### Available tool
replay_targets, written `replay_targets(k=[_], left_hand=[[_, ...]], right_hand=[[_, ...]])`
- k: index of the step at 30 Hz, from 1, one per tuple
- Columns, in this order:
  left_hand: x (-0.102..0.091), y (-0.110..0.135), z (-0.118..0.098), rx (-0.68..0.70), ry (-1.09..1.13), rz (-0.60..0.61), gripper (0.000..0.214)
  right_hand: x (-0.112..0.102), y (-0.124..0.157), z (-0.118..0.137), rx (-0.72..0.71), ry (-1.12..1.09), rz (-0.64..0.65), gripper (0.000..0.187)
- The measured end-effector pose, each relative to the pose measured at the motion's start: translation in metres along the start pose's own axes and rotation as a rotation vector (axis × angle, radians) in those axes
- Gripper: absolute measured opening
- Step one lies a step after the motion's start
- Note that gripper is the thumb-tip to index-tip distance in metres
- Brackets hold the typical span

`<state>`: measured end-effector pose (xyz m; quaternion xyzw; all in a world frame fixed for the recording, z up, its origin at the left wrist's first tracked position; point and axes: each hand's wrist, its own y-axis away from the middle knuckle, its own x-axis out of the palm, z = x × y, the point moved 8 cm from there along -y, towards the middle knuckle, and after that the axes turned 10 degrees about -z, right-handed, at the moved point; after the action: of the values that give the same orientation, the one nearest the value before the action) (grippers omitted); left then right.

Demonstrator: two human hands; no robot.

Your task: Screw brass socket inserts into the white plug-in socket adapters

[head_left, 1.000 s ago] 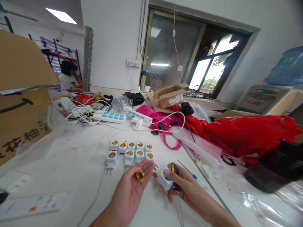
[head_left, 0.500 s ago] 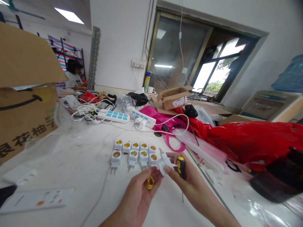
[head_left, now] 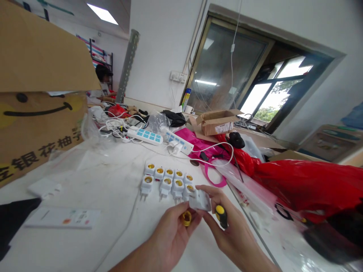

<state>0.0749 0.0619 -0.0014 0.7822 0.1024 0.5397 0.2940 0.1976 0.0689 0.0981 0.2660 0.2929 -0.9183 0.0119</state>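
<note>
My left hand (head_left: 172, 232) is low in the middle, palm up, fingers curled around a small brass threaded ring (head_left: 186, 218). My right hand (head_left: 227, 226) is just right of it, pinching a white plug-in lamp-socket housing (head_left: 200, 200) between thumb and fingers. A yellow-and-black screwdriver (head_left: 221, 215) is tucked in the same hand. The housing is held right above the ring. Just beyond my hands, several white lamp-socket adapters (head_left: 167, 181) with brass insides stand in two rows on the white table (head_left: 107, 181).
A big cardboard box (head_left: 39, 98) stands at left; a flat white card (head_left: 62, 218) lies near it. White power strips (head_left: 145, 136) and cables lie behind, then a pink bag (head_left: 198, 145), a small open carton (head_left: 217, 122) and red plastic bags (head_left: 306, 185). A person sits far back left (head_left: 103, 81).
The view has swung so everything shifts. My right hand has turned the white housing and brought it closer over the brass ring in my left hand.
</note>
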Motion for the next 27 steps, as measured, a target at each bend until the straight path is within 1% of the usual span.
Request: replay_targets(k=[3, 6, 8, 11, 14, 17, 19, 23, 25, 27], left_hand=[[0.004, 0.001, -0.001, -0.001, 0.001, 0.035, 0.018], [0.003, 0.0, -0.002, -0.007, -0.011, 0.019, 0.018], [0.001, 0.0, -0.002, -0.013, -0.023, -0.005, 0.017], [0.001, 0.0, -0.001, -0.009, -0.033, -0.005, 0.018], [0.001, 0.001, 0.002, -0.015, -0.042, 0.018, 0.02], [0.001, 0.002, 0.004, -0.03, -0.052, 0.027, 0.018], [0.001, 0.002, 0.004, -0.031, -0.053, 0.034, 0.018], [0.004, 0.003, 0.004, -0.038, -0.055, 0.056, 0.019], [0.004, 0.003, 0.005, -0.054, -0.062, 0.061, 0.016], [0.003, 0.003, 0.006, -0.069, -0.069, 0.054, 0.014]], right_hand=[[-0.003, 0.003, -0.005, 0.043, -0.086, -0.047, 0.025], [-0.01, 0.004, -0.01, 0.104, -0.101, -0.086, 0.029], [-0.012, 0.004, -0.01, 0.152, -0.107, -0.073, 0.033], [-0.012, 0.002, -0.009, 0.25, -0.15, -0.009, 0.035], [-0.012, 0.0, -0.01, 0.308, -0.155, 0.026, 0.048], [-0.014, -0.002, -0.011, 0.33, -0.175, -0.007, 0.05], [-0.015, -0.002, -0.013, 0.363, -0.228, -0.035, 0.051], [-0.014, 0.003, -0.022, 0.517, -0.419, -0.051, 0.061], [-0.016, 0.006, -0.028, 0.573, -0.472, -0.048, 0.06], [-0.019, 0.007, -0.03, 0.587, -0.458, -0.027, 0.056]])
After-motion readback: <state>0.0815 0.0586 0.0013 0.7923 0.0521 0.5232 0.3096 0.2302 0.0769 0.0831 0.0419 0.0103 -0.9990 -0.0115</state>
